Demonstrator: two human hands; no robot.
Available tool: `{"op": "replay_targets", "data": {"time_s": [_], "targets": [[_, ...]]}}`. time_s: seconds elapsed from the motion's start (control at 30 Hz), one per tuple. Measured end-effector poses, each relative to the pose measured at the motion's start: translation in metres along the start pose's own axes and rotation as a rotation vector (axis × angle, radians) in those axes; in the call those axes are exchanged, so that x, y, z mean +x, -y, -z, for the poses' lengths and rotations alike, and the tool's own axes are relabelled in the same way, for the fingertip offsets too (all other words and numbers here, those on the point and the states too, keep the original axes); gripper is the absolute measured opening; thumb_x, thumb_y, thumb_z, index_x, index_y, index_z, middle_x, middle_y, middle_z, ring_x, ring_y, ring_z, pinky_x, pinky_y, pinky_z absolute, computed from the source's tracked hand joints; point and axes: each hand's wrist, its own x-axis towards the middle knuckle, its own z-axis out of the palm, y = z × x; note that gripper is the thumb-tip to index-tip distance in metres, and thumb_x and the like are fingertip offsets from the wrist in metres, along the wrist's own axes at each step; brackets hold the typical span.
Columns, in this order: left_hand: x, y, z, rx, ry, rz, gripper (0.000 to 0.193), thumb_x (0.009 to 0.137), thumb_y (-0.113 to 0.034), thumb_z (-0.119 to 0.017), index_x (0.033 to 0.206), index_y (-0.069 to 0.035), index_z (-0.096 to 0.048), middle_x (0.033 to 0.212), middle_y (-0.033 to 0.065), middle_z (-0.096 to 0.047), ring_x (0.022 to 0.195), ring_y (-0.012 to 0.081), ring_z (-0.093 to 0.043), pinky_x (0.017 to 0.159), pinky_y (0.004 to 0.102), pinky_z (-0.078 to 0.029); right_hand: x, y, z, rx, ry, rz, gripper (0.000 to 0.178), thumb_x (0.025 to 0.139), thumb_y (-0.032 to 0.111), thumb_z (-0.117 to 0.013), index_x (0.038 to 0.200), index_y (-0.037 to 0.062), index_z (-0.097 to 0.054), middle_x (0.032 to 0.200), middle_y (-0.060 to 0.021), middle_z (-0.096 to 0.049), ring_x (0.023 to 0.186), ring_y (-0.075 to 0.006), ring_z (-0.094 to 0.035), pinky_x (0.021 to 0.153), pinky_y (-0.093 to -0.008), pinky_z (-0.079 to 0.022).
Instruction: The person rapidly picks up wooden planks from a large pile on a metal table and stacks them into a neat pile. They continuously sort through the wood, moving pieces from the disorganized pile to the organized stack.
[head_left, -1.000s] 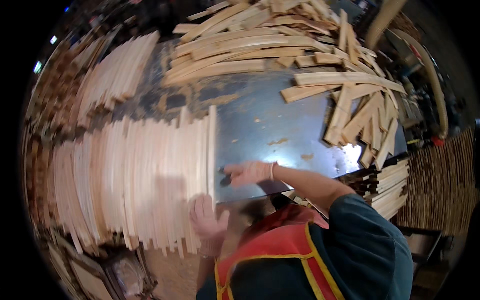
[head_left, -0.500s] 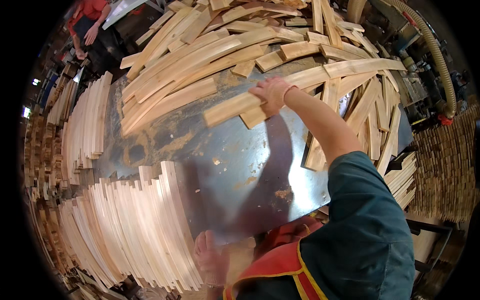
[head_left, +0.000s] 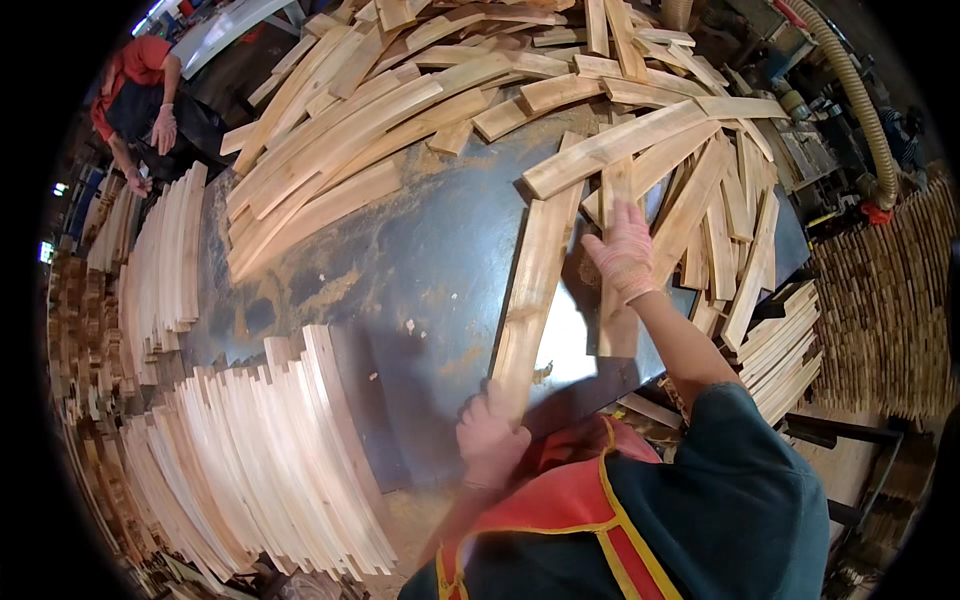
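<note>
A long pale wooden board [head_left: 537,285] slants from near my body up toward the far pile. My left hand [head_left: 490,440], slightly blurred, is closed around its near end. My right hand [head_left: 625,250], in a light glove, has its fingers apart and holds nothing. It hovers over or rests on another board [head_left: 618,330] pointing toward me; which of the two I cannot tell. Beyond the far end of the held board, a further board [head_left: 615,148] lies crosswise at the pile's near edge.
A big heap of loose boards [head_left: 400,110] covers the far side of the dusty metal tabletop [head_left: 400,300]. Upright strips stand in a row [head_left: 250,460] at the near left. More stacked wood [head_left: 885,300] is on the right. Another person [head_left: 140,95] stands at the far left.
My right hand has let go of the crosswise board at the pile and moved right and nearer. My left hand has risen from the table's near edge and now grips a board's end.
</note>
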Motion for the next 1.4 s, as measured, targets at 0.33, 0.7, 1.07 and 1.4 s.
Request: {"op": "replay_targets", "data": {"time_s": [0.33,0.7,1.07,1.4], "targets": [[-0.123,0.112,0.085,-1.718,0.513,0.357,0.095,0.076,-0.033,-0.083,0.157,-0.002,-0.045,0.128,0.0071,-0.066,0.11,0.0195,-0.067,0.099,0.0347,-0.057,-0.022,-0.033,0.03,-0.376,0.321,-0.451,0.065,0.081,0.026,-0.079,0.14,0.0159,-0.054,0.121,-0.0171,-0.07,0.116,-0.0416,-0.068,0.097,-0.0493,-0.056],[-0.193,0.156,0.094,-1.676,0.247,0.334,0.089,0.081,-0.03,-0.079,0.157,-0.001,-0.045,0.135,0.0126,-0.062,0.116,0.0262,-0.065,0.102,0.0392,-0.055,-0.279,0.208,-0.007,0.623,1.186,-0.202,0.071,0.097,0.045,-0.067,0.147,-0.0031,-0.055,0.108,-0.0273,-0.073,0.105,-0.0389,-0.073,0.1,-0.0468,-0.055],[-0.169,0.169,0.041,0.556,-0.234,0.397,0.097,0.087,-0.056,-0.074,0.161,-0.002,-0.041,0.158,0.0216,-0.047,0.146,0.0391,-0.046,0.119,0.0548,-0.035,-0.156,0.284,-0.02,0.725,1.441,0.803,0.055,0.088,0.047,-0.076,0.124,0.0066,-0.066,0.114,-0.019,-0.071,0.114,-0.0402,-0.068,0.101,-0.0488,-0.052],[-0.12,0.175,0.026,0.514,-0.242,0.577,0.107,0.083,-0.044,-0.08,0.17,-0.012,-0.027,0.169,0.0171,-0.034,0.152,0.0386,-0.038,0.121,0.0553,-0.036,-0.001,0.182,-0.045,-0.164,0.865,0.645,0.085,0.079,0.03,-0.08,0.156,0.0163,-0.047,0.137,-0.0203,-0.061,0.125,-0.0392,-0.061,0.107,-0.0521,-0.047]]}}
